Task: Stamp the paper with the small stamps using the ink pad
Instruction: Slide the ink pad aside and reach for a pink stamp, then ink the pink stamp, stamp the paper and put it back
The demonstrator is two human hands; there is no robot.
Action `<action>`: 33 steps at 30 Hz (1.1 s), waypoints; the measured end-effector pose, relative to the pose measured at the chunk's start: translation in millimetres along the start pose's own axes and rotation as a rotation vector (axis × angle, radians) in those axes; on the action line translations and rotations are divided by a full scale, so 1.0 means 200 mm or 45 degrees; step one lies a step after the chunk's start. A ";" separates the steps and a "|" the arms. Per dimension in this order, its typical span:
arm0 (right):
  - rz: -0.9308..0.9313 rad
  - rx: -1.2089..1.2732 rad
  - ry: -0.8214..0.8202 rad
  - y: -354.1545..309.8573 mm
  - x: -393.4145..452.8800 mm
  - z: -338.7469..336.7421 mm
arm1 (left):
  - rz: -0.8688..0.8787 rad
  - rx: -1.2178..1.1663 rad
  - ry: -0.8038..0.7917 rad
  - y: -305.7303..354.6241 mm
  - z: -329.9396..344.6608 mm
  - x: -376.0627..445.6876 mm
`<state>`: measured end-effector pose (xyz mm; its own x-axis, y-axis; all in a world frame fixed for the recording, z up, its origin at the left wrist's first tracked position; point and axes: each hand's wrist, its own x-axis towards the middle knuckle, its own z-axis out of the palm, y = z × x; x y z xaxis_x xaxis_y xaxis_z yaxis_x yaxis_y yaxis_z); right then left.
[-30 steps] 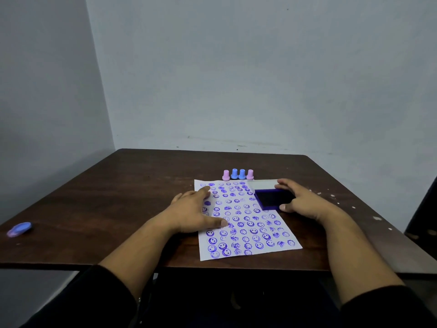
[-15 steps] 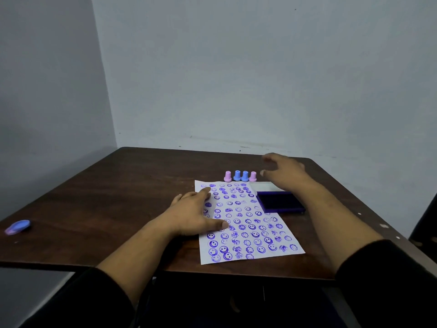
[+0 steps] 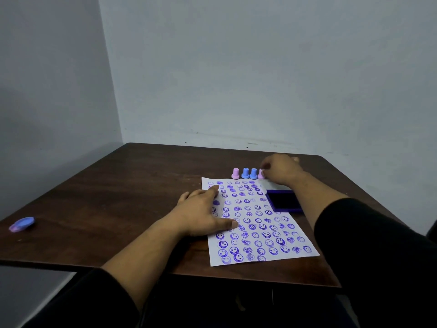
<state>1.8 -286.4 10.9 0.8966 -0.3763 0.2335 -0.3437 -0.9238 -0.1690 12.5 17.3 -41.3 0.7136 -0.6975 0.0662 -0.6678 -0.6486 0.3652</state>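
A white paper [image 3: 257, 223] covered with purple stamp marks lies on the dark wooden table [image 3: 132, 197]. My left hand [image 3: 203, 213] rests flat on the paper's left edge, fingers spread. Beyond the paper stands a row of small stamps: a pink stamp [image 3: 235, 174], two blue stamps [image 3: 245, 173] [image 3: 253, 173], and a second pink stamp [image 3: 260, 174] at the right end. My right hand [image 3: 281, 170] has its fingertips closed around that right-end pink stamp, which still stands on the table. The open purple ink pad [image 3: 283, 201] lies on the paper's right side.
A blue and pink lid-like object [image 3: 21, 224] lies near the table's left edge. Grey walls meet in a corner behind the table. The table's front edge runs just below the paper.
My right hand left the ink pad, moved up and away to the stamp row, and closed on the right-end pink stamp. My left hand stayed on the paper.
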 end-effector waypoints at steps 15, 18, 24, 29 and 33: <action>0.063 0.552 0.293 -0.02 -0.16 -0.01 | -0.006 0.001 -0.010 0.00 0.00 0.00; 0.057 0.695 0.319 0.02 -0.30 -0.05 | 0.012 0.002 0.026 -0.01 0.01 0.01; 0.104 0.559 0.316 0.11 -0.53 -0.01 | 0.003 -0.006 0.044 0.00 0.00 0.00; 0.083 0.636 0.343 0.15 -0.58 0.03 | 0.012 -0.068 0.084 0.02 -0.02 -0.02; 0.063 0.627 0.323 0.16 -0.58 0.03 | -0.001 -0.144 0.095 0.03 -0.04 -0.03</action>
<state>-111.1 -272.6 -26.5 0.7665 -0.4798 0.4268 -0.1579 -0.7850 -0.5990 5.0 20.2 -31.9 0.7309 -0.6694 0.1332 -0.6420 -0.6080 0.4671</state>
